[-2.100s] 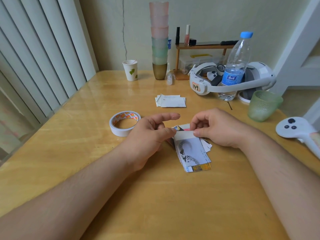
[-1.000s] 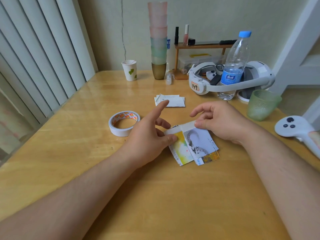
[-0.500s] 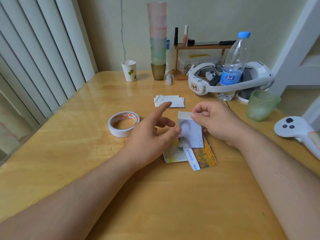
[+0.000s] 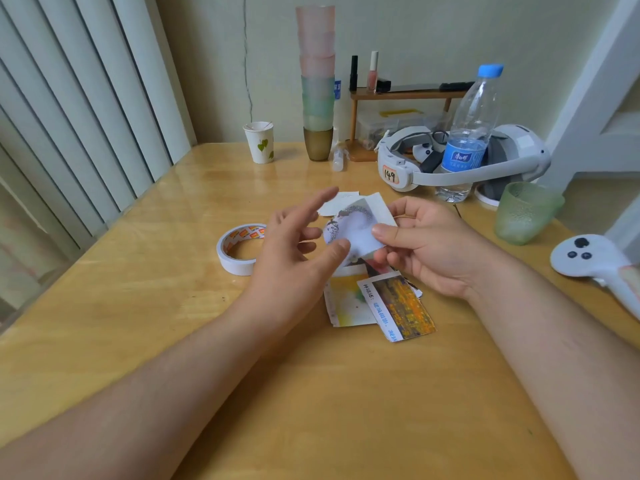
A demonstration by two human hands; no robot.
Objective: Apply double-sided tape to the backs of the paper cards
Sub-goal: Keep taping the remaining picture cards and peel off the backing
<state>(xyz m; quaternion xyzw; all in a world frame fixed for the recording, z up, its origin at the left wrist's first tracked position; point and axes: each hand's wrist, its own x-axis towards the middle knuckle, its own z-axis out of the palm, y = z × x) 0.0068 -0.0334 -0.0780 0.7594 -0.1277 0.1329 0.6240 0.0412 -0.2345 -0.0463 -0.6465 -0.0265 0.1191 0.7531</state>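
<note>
My right hand (image 4: 426, 244) pinches a white card with a grey dotted picture (image 4: 356, 226) and holds it lifted and bent above the table. My left hand (image 4: 298, 251) has its thumb on the card's lower left edge, while its index finger points up and away. Beneath lie more printed cards (image 4: 377, 303), a yellow-green one and an orange one with blue writing. The roll of double-sided tape (image 4: 240, 249) lies flat on the table just left of my left hand. A small stack of white cards (image 4: 337, 202) shows behind the lifted card.
On the wooden table (image 4: 156, 306) stand a paper cup (image 4: 259, 142), a tall stack of plastic cups (image 4: 317, 81), a water bottle (image 4: 467, 133), a white headset (image 4: 457, 161), a green glass (image 4: 524, 211) and a white controller (image 4: 588, 258) at the right edge. Blinds hang left.
The dotted card was peeled off the pile and raised by my right hand; it now bends in the air. My left hand rose with it, thumb against the card.
</note>
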